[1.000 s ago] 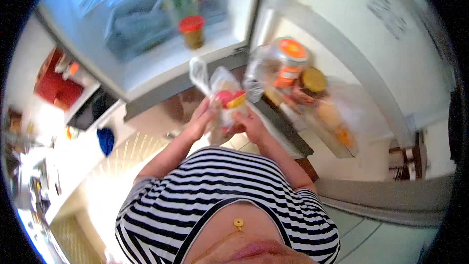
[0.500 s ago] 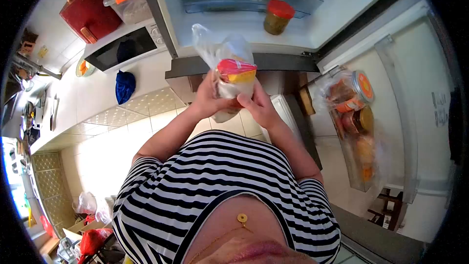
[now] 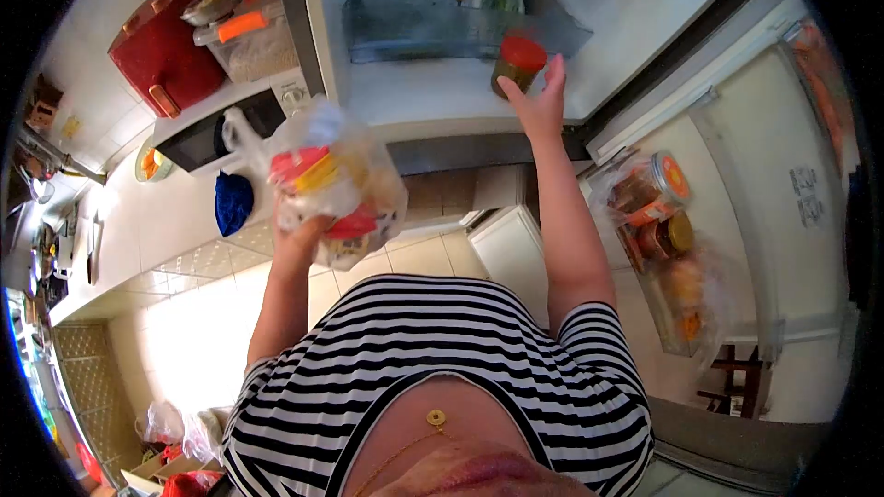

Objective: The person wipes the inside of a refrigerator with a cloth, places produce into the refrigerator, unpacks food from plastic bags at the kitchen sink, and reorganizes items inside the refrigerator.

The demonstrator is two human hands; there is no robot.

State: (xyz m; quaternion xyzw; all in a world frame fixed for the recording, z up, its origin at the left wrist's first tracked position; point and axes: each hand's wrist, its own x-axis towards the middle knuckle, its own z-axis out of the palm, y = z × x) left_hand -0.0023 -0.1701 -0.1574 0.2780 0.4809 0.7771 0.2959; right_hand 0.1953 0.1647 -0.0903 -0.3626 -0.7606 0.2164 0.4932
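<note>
My left hand (image 3: 308,237) grips a clear plastic bag (image 3: 376,191) from below, out in front of the fridge. Red, yellow and white packets show through the bag, but their kind cannot be made out. My right hand (image 3: 539,109) reaches into the fridge compartment, thumb and fingers spread wide at the near side of a red-lidded glass jar (image 3: 522,53). The jar stands upright on the white shelf with dark greenish contents. Whether my fingertips touch it, I cannot tell.
Behind the jar is a clear drawer (image 3: 405,41) with bagged food and greens. The open fridge door (image 3: 737,212) at the right holds jars in its rack. To the left, a microwave (image 3: 226,129) and a dark blue cloth (image 3: 234,203) sit on the counter.
My right hand has let go of the bag and moved forward to the jar. With the bag, my left hand has shifted left. The view has tilted slightly.
</note>
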